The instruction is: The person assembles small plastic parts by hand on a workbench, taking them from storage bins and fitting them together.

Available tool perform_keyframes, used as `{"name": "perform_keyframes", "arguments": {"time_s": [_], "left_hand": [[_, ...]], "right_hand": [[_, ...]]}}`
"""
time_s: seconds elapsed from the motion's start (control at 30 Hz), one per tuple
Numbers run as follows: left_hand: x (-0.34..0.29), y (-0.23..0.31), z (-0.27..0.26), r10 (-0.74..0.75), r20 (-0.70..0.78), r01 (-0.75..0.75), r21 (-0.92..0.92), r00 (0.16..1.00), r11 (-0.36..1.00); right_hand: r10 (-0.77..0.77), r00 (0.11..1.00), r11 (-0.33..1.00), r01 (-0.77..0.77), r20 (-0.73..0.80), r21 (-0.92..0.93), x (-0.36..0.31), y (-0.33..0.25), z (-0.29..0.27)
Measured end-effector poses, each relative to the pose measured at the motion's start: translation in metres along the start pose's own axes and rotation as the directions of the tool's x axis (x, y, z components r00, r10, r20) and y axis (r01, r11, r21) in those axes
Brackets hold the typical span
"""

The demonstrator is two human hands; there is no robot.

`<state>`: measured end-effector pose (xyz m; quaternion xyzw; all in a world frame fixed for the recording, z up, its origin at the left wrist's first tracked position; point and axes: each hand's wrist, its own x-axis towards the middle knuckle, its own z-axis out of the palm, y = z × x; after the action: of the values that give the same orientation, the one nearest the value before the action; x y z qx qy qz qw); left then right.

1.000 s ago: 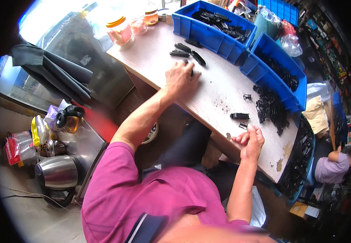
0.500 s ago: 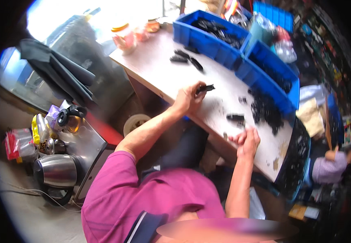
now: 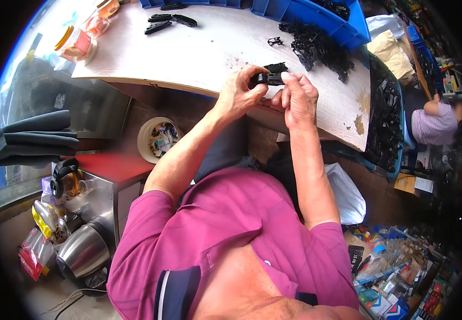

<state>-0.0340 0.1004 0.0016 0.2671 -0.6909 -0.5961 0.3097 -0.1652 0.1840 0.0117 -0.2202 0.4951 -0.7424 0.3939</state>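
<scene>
Over the front edge of the white table point(image 3: 215, 45), my two hands meet at a narrow black plastic part point(image 3: 275, 79). My left hand point(image 3: 237, 96) grips its left end between thumb and fingers. The thumb and fingertips of my right hand point(image 3: 301, 104) pinch the right end. Just behind them, a similar black piece point(image 3: 276, 68) lies on the table. Farther back on the right is a heap of small black plastic pieces point(image 3: 316, 50), with a loose black clip-like piece point(image 3: 275, 41) beside it. Several longer black parts point(image 3: 159, 25) lie together at the far left.
Blue bins point(image 3: 279, 8) line the table's far side. Jars with orange lids point(image 3: 73, 42) stand at its left end. A waste bucket point(image 3: 159, 140) sits below, near a metal kettle point(image 3: 84, 248). A tub of black parts point(image 3: 384, 122) adjoins the right edge; another person point(image 3: 433, 120) is beyond.
My right hand has come over to the left hand and now grips the black part's other end. The view has shifted, so the table and bins appear higher.
</scene>
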Motion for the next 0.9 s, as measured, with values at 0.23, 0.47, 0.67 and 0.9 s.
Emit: {"name": "perform_keyframes", "arguments": {"time_s": [0.23,0.47,0.67,0.9], "left_hand": [[0.0,-0.007,0.001,0.132,-0.009,-0.13,0.133,0.991,0.983],[0.004,-0.001,0.005,0.03,-0.156,-0.025,0.03,0.987,0.999],[0.043,-0.001,-0.019,0.166,-0.322,-0.061,0.311,0.932,0.948],[0.065,-0.013,-0.007,0.411,-0.097,-0.168,0.811,0.907,0.561]], "right_hand": [[0.035,0.999,0.999,-0.036,-0.004,-0.04,-0.002,0.005,0.0],[-0.008,0.999,0.988,0.001,-0.044,-0.157,0.003,0.01,0.004],[0.074,0.987,0.986,-0.093,-0.14,-0.139,-0.002,0.002,0.01],[0.132,0.986,0.986,-0.142,-0.1,-0.093,-0.002,0.001,0.007]]}}
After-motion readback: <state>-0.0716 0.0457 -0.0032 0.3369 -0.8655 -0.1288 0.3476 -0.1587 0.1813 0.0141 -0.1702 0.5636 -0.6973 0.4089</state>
